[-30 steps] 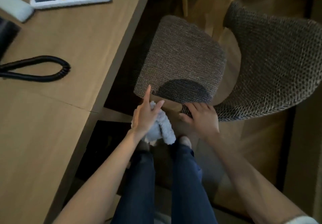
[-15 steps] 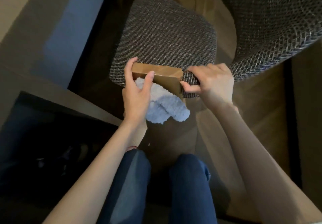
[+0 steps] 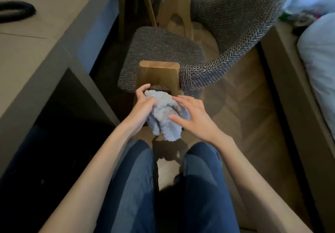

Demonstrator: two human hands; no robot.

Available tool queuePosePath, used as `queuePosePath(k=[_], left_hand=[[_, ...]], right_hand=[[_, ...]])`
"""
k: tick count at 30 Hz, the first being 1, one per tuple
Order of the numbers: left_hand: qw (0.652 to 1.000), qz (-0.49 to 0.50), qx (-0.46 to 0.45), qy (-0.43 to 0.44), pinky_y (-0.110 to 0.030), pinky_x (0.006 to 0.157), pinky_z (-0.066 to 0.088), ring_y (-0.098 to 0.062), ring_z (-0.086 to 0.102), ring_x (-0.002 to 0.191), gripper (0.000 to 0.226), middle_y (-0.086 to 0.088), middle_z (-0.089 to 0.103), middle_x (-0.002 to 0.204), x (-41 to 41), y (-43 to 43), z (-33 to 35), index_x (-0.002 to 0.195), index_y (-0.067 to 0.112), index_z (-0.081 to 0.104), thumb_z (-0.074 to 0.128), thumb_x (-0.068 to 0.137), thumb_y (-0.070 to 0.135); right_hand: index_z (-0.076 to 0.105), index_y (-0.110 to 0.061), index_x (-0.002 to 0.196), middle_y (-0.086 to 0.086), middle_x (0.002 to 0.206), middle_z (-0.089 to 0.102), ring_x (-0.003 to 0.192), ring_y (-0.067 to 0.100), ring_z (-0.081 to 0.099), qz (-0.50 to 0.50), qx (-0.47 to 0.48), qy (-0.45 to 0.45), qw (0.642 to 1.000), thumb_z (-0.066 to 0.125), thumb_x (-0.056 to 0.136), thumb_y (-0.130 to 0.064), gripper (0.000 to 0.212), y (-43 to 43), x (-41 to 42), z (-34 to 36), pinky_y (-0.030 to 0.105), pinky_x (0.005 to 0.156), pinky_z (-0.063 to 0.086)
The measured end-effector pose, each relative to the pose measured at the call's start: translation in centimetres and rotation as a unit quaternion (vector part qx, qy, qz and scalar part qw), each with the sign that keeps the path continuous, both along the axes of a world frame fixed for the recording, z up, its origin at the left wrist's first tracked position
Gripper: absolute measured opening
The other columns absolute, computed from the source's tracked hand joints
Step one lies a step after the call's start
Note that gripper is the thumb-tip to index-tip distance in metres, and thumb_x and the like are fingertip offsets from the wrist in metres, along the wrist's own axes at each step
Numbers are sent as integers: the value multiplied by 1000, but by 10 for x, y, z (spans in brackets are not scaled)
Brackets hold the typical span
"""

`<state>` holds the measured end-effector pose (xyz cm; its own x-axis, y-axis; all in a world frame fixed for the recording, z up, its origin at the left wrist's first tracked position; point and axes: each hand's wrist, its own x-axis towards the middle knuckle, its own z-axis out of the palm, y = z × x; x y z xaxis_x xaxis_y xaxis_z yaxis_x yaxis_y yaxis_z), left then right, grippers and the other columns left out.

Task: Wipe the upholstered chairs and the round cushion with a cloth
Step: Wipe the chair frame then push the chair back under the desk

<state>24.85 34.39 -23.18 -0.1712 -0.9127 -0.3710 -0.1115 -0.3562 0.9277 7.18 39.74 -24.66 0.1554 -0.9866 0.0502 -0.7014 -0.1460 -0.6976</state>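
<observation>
We find the fluffy pale-blue cloth (image 3: pixel 164 116) bunched just before the brown wooden arm post (image 3: pixel 158 76) of the grey woven upholstered chair (image 3: pixel 163 51). The left hand (image 3: pixel 143 105) grips it with curled fingers. The right hand (image 3: pixel 195 116) rests on it, fingers extended.

Item 1. Upholstered chair (image 3: pixel 163 56): dark grey-brown woven fabric with a herringbone texture. Seat pad squarish with rounded corners, lying flat. Backrest (image 3: pixel 235 22) one curved padded band, wrapping from the far side round to the near wooden post (image 3: pixel 159 74). Frame of mid-brown wood; a second arched post stands at the far side. Chair upright on the floor.

Item 2. Cloth (image 3: pixel 164 116): pale blue-grey, fluffy pile, bunched into a loose wad with a tail hanging down. Held low before the near post, at the seat's front edge. Left grip (image 3: pixel 143 105) curls round its upper left; right grip (image 3: pixel 194 116) rests on its right side, fingers nearly straight.
</observation>
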Motion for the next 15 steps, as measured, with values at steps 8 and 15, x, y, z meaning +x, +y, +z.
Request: queuePosePath(k=[8,15], left_hand=[[978,-205,-39,22,-21,77,52,-12,49,114,65,1,42,126,32,63,19,125,34,31,61,82,-4],[905,-217,-225,-290,-41,89,41,-26,51,102,21,-12,52,105,52,76,4,99,9,57,66,89,25]], right_hand=[[61,-17,100,-9,90,64,77,-3,55,-107,-37,-79,990,54,95,-16,8,55,6,20,15,65,39],[66,-21,96,-14,90,64,85,0,55,-140,-79,-71,984,60,93,-22,7,74,-1,34,9,72,37]])
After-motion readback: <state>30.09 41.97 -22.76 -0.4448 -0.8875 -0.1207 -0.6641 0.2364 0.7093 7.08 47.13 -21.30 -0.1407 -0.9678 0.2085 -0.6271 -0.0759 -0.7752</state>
